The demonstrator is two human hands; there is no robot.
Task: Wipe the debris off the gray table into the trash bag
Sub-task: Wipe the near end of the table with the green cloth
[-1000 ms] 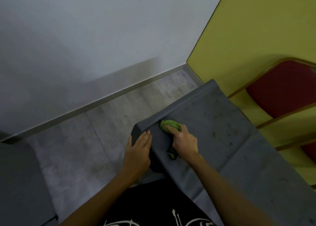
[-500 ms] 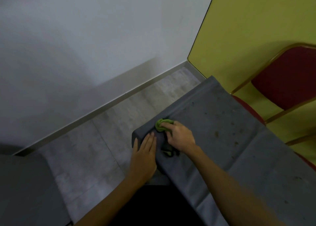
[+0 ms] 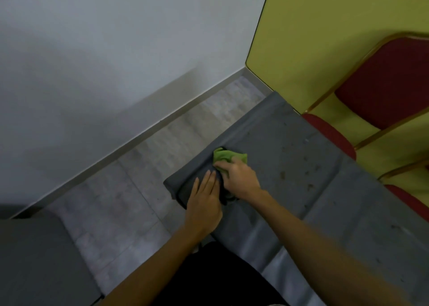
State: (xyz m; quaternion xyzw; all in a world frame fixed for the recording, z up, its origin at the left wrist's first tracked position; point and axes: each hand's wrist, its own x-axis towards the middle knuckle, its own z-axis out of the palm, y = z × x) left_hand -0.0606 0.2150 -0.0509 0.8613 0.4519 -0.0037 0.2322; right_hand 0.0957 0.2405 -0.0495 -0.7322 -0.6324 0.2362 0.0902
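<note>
The gray table runs from the centre to the lower right, with small dark specks of debris on its top. My right hand grips a crumpled green cloth and presses it on the table beside the left edge. My left hand lies flat, fingers straight, over the table's near corner. A black sheet, apparently the trash bag, shows beneath and between my hands; most of it is hidden.
Red chairs with gold frames stand against the yellow wall behind the table. Gray tiled floor lies to the left, up to a white wall. A gray surface fills the lower left corner.
My right hand has slid the green cloth a little farther along the table's left edge. My left hand has come up over the corner, closer to the right hand.
</note>
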